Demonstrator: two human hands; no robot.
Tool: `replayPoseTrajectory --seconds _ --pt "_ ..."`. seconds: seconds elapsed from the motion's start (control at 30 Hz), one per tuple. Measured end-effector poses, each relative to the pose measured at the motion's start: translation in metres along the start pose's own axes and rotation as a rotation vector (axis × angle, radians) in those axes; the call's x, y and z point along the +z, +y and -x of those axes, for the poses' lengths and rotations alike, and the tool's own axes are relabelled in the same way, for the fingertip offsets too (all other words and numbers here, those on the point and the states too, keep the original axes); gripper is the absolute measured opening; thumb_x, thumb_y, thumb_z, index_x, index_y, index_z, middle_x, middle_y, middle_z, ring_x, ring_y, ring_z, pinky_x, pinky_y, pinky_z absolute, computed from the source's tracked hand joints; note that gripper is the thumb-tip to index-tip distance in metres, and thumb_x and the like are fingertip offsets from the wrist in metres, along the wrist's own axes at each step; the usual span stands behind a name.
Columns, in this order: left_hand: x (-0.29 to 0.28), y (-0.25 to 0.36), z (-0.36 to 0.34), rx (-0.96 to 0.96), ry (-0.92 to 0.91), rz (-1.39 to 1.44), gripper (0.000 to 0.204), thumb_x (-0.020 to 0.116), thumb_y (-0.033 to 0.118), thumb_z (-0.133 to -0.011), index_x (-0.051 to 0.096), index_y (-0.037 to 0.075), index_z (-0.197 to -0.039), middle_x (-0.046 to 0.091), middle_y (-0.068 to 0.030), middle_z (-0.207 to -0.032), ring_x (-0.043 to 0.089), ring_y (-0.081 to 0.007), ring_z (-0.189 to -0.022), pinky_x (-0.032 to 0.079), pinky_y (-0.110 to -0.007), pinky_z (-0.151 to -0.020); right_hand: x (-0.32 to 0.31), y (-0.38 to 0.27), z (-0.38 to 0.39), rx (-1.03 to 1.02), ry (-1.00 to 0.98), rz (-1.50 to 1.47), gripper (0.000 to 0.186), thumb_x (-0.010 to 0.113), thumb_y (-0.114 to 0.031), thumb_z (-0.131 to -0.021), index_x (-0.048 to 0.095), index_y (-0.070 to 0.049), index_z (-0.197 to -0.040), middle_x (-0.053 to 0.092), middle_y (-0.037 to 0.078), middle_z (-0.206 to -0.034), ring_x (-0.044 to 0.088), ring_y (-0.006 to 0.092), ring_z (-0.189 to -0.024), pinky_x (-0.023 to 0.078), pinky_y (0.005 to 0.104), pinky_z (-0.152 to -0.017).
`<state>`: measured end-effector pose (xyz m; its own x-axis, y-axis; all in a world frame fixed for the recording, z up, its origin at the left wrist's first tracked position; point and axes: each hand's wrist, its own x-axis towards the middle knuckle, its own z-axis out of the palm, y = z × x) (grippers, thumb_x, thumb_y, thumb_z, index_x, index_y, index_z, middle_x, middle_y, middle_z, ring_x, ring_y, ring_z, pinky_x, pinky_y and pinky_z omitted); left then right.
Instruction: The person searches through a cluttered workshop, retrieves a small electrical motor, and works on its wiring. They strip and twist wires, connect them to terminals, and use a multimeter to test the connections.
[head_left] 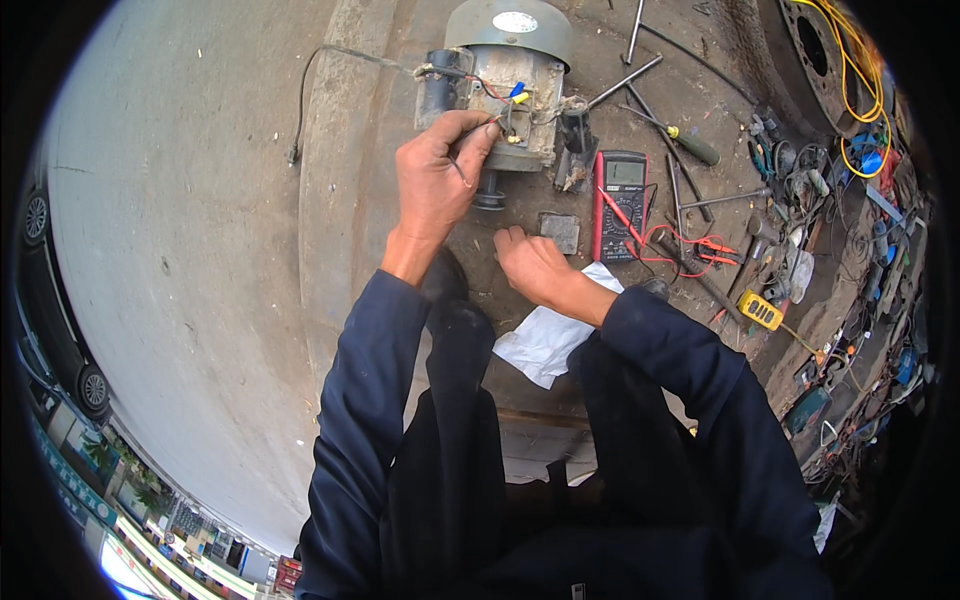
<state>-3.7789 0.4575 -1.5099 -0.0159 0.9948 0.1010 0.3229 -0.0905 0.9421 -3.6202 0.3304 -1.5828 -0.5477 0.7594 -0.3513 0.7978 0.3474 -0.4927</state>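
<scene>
An electric motor (512, 75) with a grey rounded cover and a pulley (490, 192) stands on the dirty ground ahead of me. Thin wires come out of its opened side, some ending in a blue connector (517, 89) and a yellow connector (520, 98). My left hand (440, 165) is pinched on a thin wire (463, 174) beside these leads. Lower and to the right, my right hand (535, 265) is low over the ground with its fingers curled. Whatever it may hold is hidden. Close by its fingers lies a small grey square plate (560, 232).
A red-edged multimeter (621, 208) with red leads lies right of the plate. A screwdriver (692, 146), metal rods, a yellow control box (760, 310) and piled scrap spread along the right. White cloth or paper (545, 345) lies below my right wrist. A black cable (302, 100) trails left.
</scene>
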Motion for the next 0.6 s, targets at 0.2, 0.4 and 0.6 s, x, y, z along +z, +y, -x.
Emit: replayPoseTrajectory --seconds 0.2,0.4,0.6 --pt "-0.004 -0.001 0.002 -0.048 -0.047 0.006 0.015 0.078 0.010 -0.096 0.077 -0.001 -0.107 0.077 -0.0045 -0.088 0.066 -0.0072 -0.080 0.055 -0.025 -0.072 -0.097 0.006 0.012 0.308 0.038 -0.952 0.025 0.062 -0.018 -0.104 0.051 0.003 -0.100 0.069 0.015 -0.076 0.071 0.0226 -0.065 0.052 0.0388 -0.054" --pt "-0.002 -0.001 -0.001 0.011 -0.006 0.021 0.011 0.078 0.008 -0.093 0.077 0.001 -0.101 0.074 -0.0116 -0.078 0.068 -0.0129 -0.067 0.054 -0.029 -0.064 -0.182 0.011 -0.031 0.284 0.348 -1.149 0.016 0.068 -0.011 -0.101 0.066 0.003 -0.108 0.066 0.005 -0.080 0.061 0.0089 -0.063 0.051 0.0260 -0.057" --pt "-0.003 -0.002 -0.002 0.024 -0.022 0.014 0.011 0.077 0.009 -0.093 0.076 0.002 -0.101 0.074 -0.0125 -0.078 0.069 -0.0149 -0.068 0.055 -0.030 -0.064 -0.192 0.008 -0.054 0.222 0.390 -1.166 0.018 0.070 -0.009 -0.098 0.072 0.004 -0.111 0.072 0.007 -0.086 0.067 0.0099 -0.069 0.056 0.0257 -0.062"
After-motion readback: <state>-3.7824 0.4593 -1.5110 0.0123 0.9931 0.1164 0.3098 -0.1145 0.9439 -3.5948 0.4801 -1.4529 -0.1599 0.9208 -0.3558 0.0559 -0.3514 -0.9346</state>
